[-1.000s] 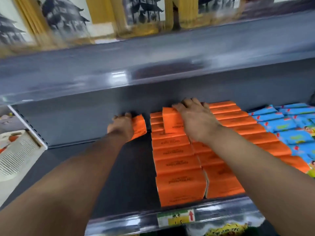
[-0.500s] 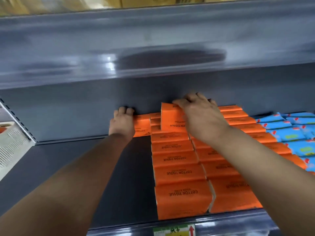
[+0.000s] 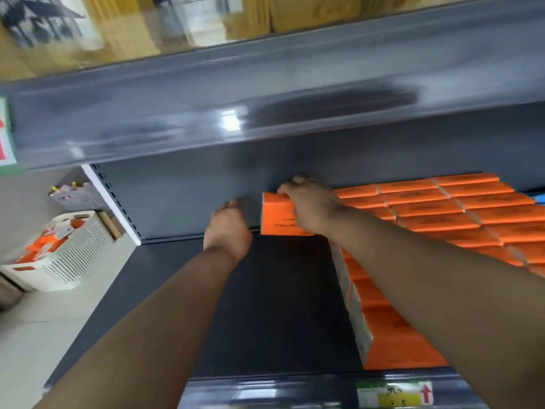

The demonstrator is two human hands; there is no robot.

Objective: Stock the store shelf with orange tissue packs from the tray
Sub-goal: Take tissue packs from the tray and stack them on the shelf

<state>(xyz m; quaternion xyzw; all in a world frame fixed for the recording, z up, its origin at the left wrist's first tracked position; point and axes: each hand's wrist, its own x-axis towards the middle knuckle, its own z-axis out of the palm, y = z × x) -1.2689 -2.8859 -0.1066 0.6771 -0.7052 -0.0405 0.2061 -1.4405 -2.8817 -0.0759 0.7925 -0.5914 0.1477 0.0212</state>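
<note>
Rows of orange tissue packs [image 3: 460, 214] fill the right part of the dark shelf [image 3: 277, 305]. At the back of the shelf, just left of those rows, my right hand [image 3: 314, 209] grips the top of one upright orange tissue pack [image 3: 275, 218]. My left hand [image 3: 227, 230] is a little left of that pack, near the back wall, with nothing visible in it and its fingers pointing at the wall. The white slotted tray [image 3: 73, 258] stands at the far left beyond the shelf's end, with orange packs [image 3: 41, 246] inside.
The shelf above [image 3: 265, 113] overhangs close over my hands. A white perforated upright [image 3: 115, 202] ends the shelf on the left. A price label [image 3: 395, 394] sits on the front rail. Bare dark shelf lies between the upright and the orange rows.
My left hand no longer holds the orange pack it had before. My right hand still grips its upright pack. The view has swung left, bringing the tray into sight.
</note>
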